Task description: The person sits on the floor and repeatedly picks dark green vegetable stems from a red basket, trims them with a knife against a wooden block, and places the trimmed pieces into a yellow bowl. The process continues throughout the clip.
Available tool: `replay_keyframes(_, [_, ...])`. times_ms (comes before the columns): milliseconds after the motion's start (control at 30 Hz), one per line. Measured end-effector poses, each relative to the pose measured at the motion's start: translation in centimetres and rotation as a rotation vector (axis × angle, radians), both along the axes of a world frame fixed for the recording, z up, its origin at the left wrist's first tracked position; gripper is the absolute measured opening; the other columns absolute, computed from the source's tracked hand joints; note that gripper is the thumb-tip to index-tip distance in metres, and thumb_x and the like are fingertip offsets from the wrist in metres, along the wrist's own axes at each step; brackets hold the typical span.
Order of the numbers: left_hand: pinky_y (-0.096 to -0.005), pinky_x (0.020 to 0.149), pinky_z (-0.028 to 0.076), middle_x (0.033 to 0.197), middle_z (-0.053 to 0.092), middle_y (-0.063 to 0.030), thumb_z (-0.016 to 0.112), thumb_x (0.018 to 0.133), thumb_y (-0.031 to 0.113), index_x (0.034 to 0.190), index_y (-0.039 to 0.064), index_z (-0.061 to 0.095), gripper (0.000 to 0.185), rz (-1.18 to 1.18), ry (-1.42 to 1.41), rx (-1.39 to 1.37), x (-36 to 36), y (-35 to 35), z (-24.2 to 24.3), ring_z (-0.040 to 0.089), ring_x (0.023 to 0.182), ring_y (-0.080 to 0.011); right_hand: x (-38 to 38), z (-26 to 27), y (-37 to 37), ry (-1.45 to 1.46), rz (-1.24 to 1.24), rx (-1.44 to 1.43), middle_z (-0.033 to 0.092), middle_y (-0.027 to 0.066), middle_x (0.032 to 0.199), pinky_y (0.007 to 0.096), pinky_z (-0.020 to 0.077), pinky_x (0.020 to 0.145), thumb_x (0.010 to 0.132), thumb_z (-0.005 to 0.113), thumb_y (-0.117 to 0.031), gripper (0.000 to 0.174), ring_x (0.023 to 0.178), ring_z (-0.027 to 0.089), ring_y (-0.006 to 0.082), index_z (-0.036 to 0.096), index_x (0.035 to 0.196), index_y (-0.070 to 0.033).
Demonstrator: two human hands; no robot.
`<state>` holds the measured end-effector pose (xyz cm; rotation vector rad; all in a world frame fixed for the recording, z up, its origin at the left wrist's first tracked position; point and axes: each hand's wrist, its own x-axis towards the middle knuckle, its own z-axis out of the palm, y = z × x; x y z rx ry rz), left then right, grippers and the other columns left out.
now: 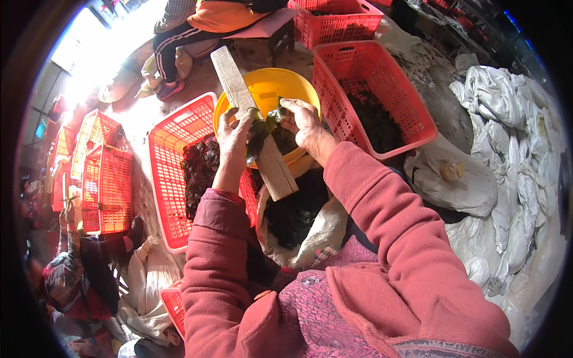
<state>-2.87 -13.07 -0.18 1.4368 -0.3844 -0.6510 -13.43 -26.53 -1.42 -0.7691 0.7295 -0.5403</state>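
My right hand [305, 124] pinches one end of a wet, dark green seaweed-like leaf [264, 129] between thumb and fingers. At the leaf's other side is my left hand [235, 138], its fingers bent around the edge. The leaf lies over a weathered wooden board [239, 87], which spans a yellow plastic bucket [286, 80] at a slant. Dark leafy matter shows low in the bucket, partly hidden by the hands. Below it, an open woven sack [320, 232] holds more dark green leaves [291, 215].
A red plastic crate [172, 215] with dark reddish leaves stands left; another crate [322, 80] with dark leaves stands right. White sacks [497, 112] are heaped far right, a small jar [452, 171] among them. A person [172, 58] sits ahead; another person [67, 282] works at left near stacked crates [107, 192].
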Motion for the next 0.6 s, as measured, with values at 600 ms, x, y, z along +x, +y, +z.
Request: replay_keyframes(600, [-0.0242, 0.074, 0.051, 0.092, 0.068, -0.0077, 0.069, 0.081, -0.002, 0.108, -0.001, 0.065, 0.027, -0.020, -0.124, -0.047, 0.3, 0.1, -1.8, 0.063, 0.081, -0.0127, -0.1, -0.4, 0.3, 0.215, 0.227, -0.103, 0.068, 0.0001, 0.095, 0.0338, 0.0436, 0.083, 0.088, 0.072, -0.020, 0.015, 0.085, 0.064, 0.0128, 0.067, 0.101, -0.013])
